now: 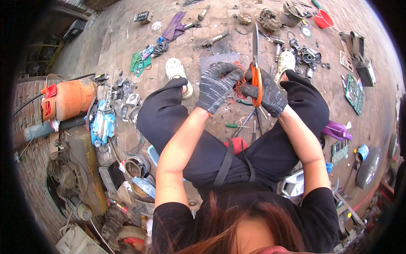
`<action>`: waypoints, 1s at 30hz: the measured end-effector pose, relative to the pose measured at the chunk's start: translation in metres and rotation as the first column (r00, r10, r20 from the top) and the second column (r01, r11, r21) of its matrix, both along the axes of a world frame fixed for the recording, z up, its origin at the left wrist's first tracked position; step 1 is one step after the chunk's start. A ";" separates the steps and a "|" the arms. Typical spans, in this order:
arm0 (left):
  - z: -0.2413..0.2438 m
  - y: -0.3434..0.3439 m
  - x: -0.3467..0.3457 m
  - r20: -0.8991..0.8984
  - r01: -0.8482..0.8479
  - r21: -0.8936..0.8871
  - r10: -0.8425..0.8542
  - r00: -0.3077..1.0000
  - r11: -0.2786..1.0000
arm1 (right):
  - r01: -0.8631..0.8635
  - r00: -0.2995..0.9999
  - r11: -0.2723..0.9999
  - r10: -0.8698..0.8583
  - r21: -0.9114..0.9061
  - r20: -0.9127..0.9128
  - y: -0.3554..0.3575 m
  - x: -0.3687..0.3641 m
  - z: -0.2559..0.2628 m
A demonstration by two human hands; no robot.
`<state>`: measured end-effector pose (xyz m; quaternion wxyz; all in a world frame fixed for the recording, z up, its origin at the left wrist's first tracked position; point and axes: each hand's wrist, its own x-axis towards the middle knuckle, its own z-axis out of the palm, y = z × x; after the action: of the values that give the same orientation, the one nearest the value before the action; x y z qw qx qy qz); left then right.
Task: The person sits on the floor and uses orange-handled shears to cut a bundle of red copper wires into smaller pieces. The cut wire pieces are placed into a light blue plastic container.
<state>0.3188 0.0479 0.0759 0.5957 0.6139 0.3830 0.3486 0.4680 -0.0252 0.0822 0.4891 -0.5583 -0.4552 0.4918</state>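
In front of my knees both hands meet, in grey knitted work gloves. My left hand (219, 84) grips a tangled bundle of thin copper-coloured wire (240, 87). Scissors with orange handles (258, 89) hang on my right hand (268, 90), their long blades pointing away from me. The fingers of my right hand also pinch the bundle; its far side is partly hidden by the gloves. Beyond my left hand a flat grey plate (215, 59) lies on the ground. Nearer to me are a green-handled screwdriver (233, 125) and green-handled pliers (244, 102).
Green circuit boards (139, 63) lie at the front left, another circuit board (354, 94) at the right. An orange gas cylinder (71, 99) rests on the left. Metal motor parts (309, 57) sit beyond my right shoe, with a red scoop (323, 19) farther off. A purple container (337, 130) is beside my right knee.
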 end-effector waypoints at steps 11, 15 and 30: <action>0.023 0.010 -0.014 0.278 -0.008 0.045 -0.005 0.961 0.999 | 0.152 0.894 0.981 -0.188 -0.121 -0.406 0.008 0.011 -0.030; 0.019 0.010 -0.014 0.288 -0.264 0.125 0.220 0.932 0.956 | 0.255 0.831 0.959 -0.282 -0.122 -0.480 0.007 0.012 -0.030; 0.010 -0.005 -0.008 0.087 0.109 -0.325 -0.085 0.993 0.940 | 0.324 0.933 0.945 -0.328 -0.051 -0.151 0.009 0.020 -0.035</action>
<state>0.3106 0.0425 0.0857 0.7195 0.5113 0.3835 0.2718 0.4879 -0.0160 0.0475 0.5911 -0.5916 -0.3099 0.4523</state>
